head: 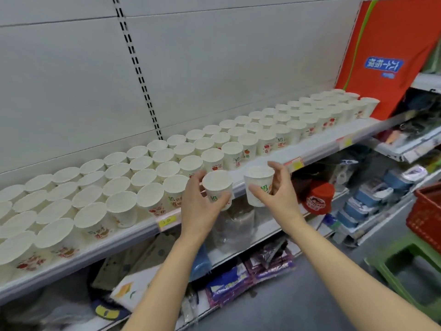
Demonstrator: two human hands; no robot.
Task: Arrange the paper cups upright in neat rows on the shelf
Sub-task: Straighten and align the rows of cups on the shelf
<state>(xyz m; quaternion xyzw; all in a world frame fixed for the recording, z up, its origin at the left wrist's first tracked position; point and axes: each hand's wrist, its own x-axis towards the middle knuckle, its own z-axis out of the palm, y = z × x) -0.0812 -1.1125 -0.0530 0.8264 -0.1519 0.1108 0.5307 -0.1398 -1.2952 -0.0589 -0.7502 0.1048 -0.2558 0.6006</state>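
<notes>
Two bare forearms are reaching up from the bottom edge toward the shelf (317,149). The left hand (199,206) is curling its fingers and thumb round a white paper cup (218,187), and the right hand (278,192) is gripping a second paper cup (257,185) the same way. Both cups are tapering cones of smooth matte paper with a flat white disc facing up and green print on the wall, and they are hanging in the air just in front of the shelf's front lip, side by side but apart.

On the pale, smooth metal shelf the rows of cups (167,161) are standing close together in four lines running from the near left to the far right, each one showing a round white top and red and green fruit print on its side. A yellow price tag (167,220) is sitting in the glossy front rail. A slotted metal upright (140,75) is running down the grey back panel. An orange fabric banner (393,56) is hanging at the far right end. Lower shelves are holding crinkled plastic packets (233,280), and a red mesh basket (427,218) is resting on a green plastic stool (410,271).
</notes>
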